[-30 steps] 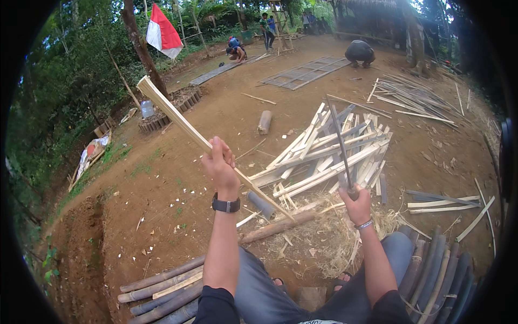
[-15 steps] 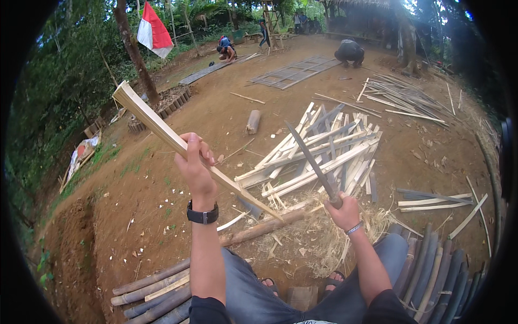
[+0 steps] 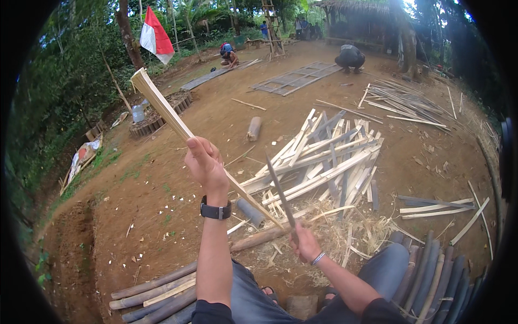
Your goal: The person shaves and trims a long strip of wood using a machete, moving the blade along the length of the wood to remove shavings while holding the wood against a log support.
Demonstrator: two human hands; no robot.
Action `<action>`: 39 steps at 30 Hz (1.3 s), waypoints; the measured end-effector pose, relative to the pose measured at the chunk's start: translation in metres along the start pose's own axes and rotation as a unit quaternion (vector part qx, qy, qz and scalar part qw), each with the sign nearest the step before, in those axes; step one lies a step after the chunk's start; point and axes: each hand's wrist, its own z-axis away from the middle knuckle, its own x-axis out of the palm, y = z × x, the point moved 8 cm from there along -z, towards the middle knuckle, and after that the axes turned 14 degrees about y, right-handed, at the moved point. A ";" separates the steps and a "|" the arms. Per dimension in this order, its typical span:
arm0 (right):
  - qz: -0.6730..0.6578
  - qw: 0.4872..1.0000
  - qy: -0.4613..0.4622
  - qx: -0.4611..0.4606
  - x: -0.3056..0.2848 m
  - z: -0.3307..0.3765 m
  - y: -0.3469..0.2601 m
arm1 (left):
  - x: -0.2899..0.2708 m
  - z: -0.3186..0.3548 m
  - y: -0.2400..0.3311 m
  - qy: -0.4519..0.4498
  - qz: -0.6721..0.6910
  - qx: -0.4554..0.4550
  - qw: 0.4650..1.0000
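Bamboo strip (image 3: 164, 108), middle out of sight

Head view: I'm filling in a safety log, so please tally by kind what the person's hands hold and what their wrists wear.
Long-bladed knife, in the right hand: 1
Pale bamboo piece, in the left hand: 1
Black wrist strap, left wrist: 1
Silvery bracelet, right wrist: 1
Total: 4

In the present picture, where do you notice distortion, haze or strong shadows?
Head view: black fisheye rim at left, right and corners; head view, upper right: pale haze around the tree trunk; head view, ground: soft light, no hard shadows on the brown soil; head view, middle: left hand and blade fairly clear.
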 end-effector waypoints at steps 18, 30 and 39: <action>0.061 0.989 0.077 0.114 0.038 0.006 0.197 | -0.022 -0.012 0.005 0.091 -0.039 0.019 0.995; 0.001 0.966 0.103 0.235 0.038 0.013 0.204 | -0.031 -0.015 -0.001 0.050 -0.043 -0.006 0.998; 0.045 0.995 0.045 0.074 0.069 0.015 0.176 | -0.067 -0.018 0.027 0.104 -0.086 0.064 0.989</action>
